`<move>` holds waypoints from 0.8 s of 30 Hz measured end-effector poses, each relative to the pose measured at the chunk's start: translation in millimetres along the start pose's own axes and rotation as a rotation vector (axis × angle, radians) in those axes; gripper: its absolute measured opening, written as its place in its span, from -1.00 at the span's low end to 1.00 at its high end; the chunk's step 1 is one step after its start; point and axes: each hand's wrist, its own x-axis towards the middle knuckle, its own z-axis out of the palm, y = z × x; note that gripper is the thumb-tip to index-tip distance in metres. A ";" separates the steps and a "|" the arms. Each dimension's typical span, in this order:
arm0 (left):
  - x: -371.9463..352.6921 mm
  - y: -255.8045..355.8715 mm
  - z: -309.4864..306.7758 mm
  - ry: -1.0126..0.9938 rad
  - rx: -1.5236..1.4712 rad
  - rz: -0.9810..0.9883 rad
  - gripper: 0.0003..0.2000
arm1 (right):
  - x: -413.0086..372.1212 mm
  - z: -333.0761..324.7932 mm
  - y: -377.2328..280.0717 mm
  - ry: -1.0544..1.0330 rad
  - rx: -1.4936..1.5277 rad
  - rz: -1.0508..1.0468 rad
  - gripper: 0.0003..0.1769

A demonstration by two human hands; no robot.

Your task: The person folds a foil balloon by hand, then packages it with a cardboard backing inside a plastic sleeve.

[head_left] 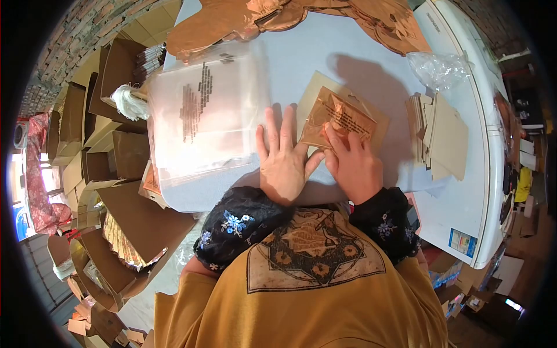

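Note:
My left hand (282, 159) lies flat on the pale blue tabletop (277, 69) with its fingers spread. Its thumb and index finger are close to the lower left corner of a clear plastic bag (316, 119) with dark printing. Inside the bag shows a flat, folded copper-coloured item. Under it lies a beige card (318, 87). My right hand (357, 165) has its bent fingers on the bag, its thumb by the bag's lower edge. What is under those fingertips is hidden. To the left is a stack of clear printed plastic bags (209, 110).
Copper-coloured sheets (209, 26) lie along the table's far edge. Beige cards (444, 136) are piled at the right, near crumpled clear plastic (439, 69). A white appliance (464, 214) borders the table. Open cardboard boxes (130, 153) and white string (129, 101) stand at the left.

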 end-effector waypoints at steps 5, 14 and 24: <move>-7.5 -0.4 -10.5 -0.052 0.036 0.035 -0.51 | -0.7 3.0 -1.1 -0.027 0.004 0.004 -0.37; 8.0 -16.5 -42.7 0.036 -0.196 0.267 -0.66 | -9.3 11.3 -11.7 -0.095 -0.151 0.025 -0.21; 44.4 -31.7 -12.6 -0.064 0.060 0.646 -0.67 | -16.5 17.3 -10.4 -0.106 -0.136 0.029 -0.20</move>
